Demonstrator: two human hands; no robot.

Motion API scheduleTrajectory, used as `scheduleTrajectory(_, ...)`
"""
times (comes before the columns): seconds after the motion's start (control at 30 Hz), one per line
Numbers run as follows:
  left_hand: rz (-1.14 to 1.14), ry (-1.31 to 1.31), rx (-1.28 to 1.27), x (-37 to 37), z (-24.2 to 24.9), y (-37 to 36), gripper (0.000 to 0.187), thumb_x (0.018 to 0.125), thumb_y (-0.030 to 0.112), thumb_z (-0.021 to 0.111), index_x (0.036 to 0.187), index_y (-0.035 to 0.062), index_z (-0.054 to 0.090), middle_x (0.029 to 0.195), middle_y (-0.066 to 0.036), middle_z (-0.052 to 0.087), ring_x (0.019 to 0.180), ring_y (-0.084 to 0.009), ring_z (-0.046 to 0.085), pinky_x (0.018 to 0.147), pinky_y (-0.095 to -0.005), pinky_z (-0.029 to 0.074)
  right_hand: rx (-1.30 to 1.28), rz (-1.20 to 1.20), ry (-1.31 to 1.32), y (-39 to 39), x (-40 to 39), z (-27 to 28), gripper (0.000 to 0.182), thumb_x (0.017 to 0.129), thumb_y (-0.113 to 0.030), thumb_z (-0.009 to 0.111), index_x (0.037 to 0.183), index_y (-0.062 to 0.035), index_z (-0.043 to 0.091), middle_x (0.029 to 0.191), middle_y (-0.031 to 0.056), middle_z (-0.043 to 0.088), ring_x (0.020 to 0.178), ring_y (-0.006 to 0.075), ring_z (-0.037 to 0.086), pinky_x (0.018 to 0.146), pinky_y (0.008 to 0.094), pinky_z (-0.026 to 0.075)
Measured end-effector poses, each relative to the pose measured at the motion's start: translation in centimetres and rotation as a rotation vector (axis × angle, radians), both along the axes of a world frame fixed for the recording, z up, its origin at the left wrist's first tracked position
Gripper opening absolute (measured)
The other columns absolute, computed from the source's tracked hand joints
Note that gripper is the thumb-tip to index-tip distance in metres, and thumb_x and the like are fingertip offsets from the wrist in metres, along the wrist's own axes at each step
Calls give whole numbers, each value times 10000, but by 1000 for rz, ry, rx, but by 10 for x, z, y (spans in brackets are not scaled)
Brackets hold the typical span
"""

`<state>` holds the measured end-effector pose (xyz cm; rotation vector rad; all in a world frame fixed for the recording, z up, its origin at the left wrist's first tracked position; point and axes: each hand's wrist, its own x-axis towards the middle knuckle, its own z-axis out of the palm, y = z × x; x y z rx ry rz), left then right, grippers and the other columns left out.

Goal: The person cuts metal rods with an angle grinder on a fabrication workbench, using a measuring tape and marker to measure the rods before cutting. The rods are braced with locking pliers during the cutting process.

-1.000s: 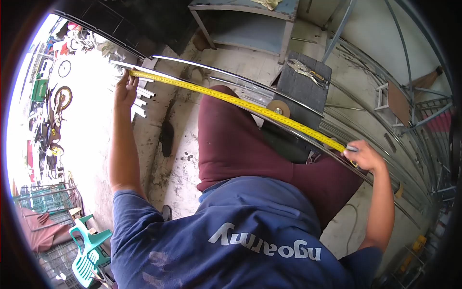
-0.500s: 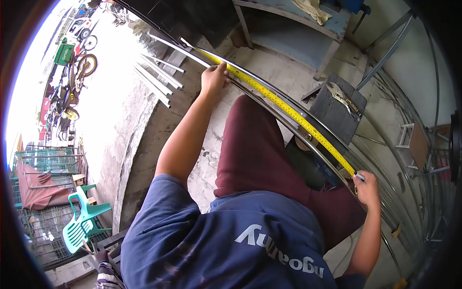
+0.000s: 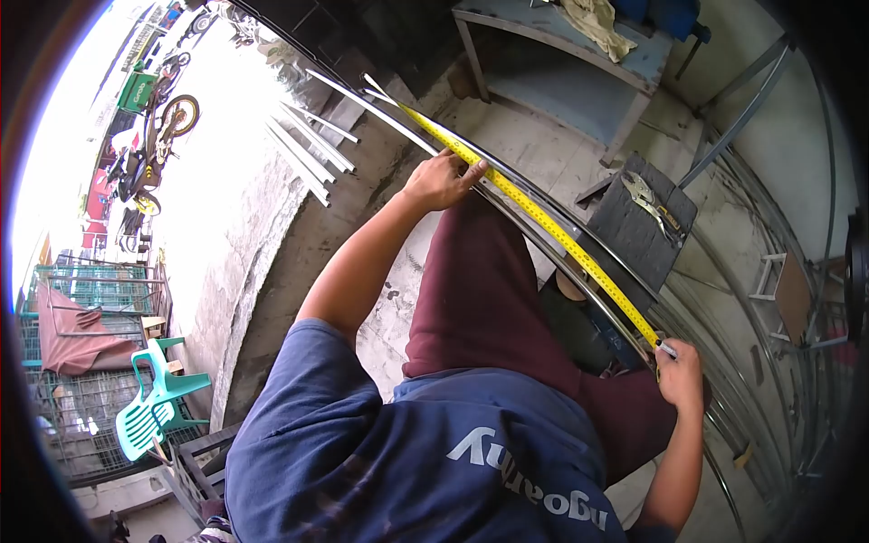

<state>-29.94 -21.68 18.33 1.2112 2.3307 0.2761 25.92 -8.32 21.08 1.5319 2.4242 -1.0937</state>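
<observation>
Scuffed workshop floor (image 3: 389, 308) underfoot, open to glaring daylight and motorbikes (image 3: 140, 172) at 10 o'clock, with workbench (image 3: 471, 54) at 1, black stool (image 3: 625, 237) bearing pliers (image 3: 644, 199) at nearly 3, green chair (image 3: 161, 389) at 8. Across the middle, over the thighs, yellow tape (image 3: 558, 233) drawn out, long axis slanting from between 10 and 11 o'clock down to between 4 and 5. Runs roughly along a thin metal tube (image 3: 380, 114), just beside it on the near side, with another tube just beside it on the far side. Hands well apart, both on the tape. Left hand (image 3: 445, 184) clamped partway up, thumb over the near edge, fingers mostly hidden; cannot tell whether gripping the near tube too. Right hand (image 3: 681, 373) closed around the lower end, together with a pen-like thing (image 3: 667, 347); cannot make out the tape's case. From left hand to right, direction between 4 and 5 o'clock, with the longer stretch of tape spanning that gap. Beyond the left hand, a shorter free stretch toward 10 to 11 o'clock: left hand nearer that upper end, right hand at the lower.
</observation>
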Motion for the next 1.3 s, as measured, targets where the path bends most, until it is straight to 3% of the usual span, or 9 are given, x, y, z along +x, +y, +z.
scheduleTrajectory(0.23,338,-173,197,1,12,-20,828,1091,742,575,1338,-18,792,1222,-225,812,1188,-350,763,1102,-455,548,171,7,-95,-26,-10,8,145,985,-185,760,1044,-62,810,1109,153,788,1176,383,685,1069,566,448)
scheduleTrajectory(0.27,333,-93,325,4,8,-25,854,1084,764,559,1235,-36,816,1057,-272,815,1093,-435,782,1004,-492,583,177,8,-102,-30,-17,13,141,989,-188,757,1049,-72,811,1128,140,789,1201,372,675,1093,571,428)
scheduleTrajectory(0.63,471,37,166,-2,16,-52,916,1037,829,542,1173,-35,815,1149,-319,795,1174,-468,758,1053,-519,565,355,86,-61,-74,-83,28,143,1021,-222,728,1007,-91,782,1067,122,754,1170,367,664,1064,581,418)
scheduleTrajectory(0.67,445,25,126,-12,20,-55,937,1013,856,549,1185,-23,825,1157,-320,795,1180,-461,759,1056,-515,570,336,99,-57,-75,-87,33,143,1031,-223,720,1016,-97,787,1067,121,757,1168,365,668,1057,588,416)
scheduleTrajectory(0.7,440,60,160,-28,8,-58,936,1037,847,553,1147,-44,818,1002,-235,807,1022,-350,785,955,-469,582,337,104,-66,-76,-88,33,146,1034,-226,717,1016,-98,787,1070,122,759,1168,365,669,1053,590,416)
scheduleTrajectory(0.77,505,14,177,-53,3,-61,935,1015,854,549,1262,-2,832,1159,-286,820,1186,-437,776,1062,-508,576,340,106,-80,-76,-92,30,153,1040,-231,712,1017,-100,786,1078,123,764,1168,364,671,1047,593,415)
scheduleTrajectory(0.9,570,-131,172,-68,-1,-58,810,1011,735,688,1272,-19,827,1099,-254,827,1144,-381,795,1039,-470,591,316,124,-101,-75,-103,29,169,1053,-242,696,1017,-98,778,1093,131,768,1174,371,675,1061,623,418)
scheduleTrajectory(1.13,698,-113,85,-69,14,-51,642,1043,576,706,1165,-44,815,1045,-233,818,782,-335,806,749,-482,653,336,150,-91,-74,-129,27,130,1036,-193,692,1007,-86,758,1071,134,781,1137,390,681,1036,592,446)
scheduleTrajectory(1.3,707,-282,187,-84,24,-54,453,1057,421,742,1162,-8,845,935,-108,755,632,-195,607,537,-381,552,245,177,-98,-73,-124,37,171,1054,-219,675,988,-78,746,1103,160,779,1184,407,679,1057,640,441)
